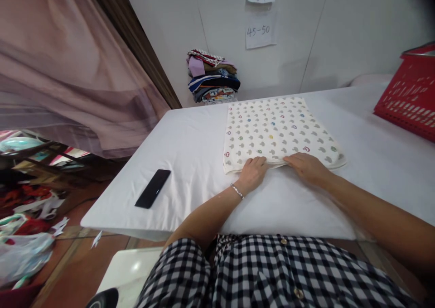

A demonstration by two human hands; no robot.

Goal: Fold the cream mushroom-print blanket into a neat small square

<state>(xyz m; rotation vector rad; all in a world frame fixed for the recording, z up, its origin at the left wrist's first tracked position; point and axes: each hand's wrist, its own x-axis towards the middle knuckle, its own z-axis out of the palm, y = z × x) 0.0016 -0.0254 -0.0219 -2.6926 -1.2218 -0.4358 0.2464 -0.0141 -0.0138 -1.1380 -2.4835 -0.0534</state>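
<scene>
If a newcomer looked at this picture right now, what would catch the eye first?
Probably the patterned cloth, lying on the white table with the left hand and right hand at its near edge. Next might come the red basket at the picture's far right, and the black phone on the table's left part.

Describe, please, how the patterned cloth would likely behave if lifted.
The patterned cloth would probably flop, since it looks thin and soft. Its layers may shift, as its near side shows loose edges. Lying flat, it seems unlikely to roll.
</scene>
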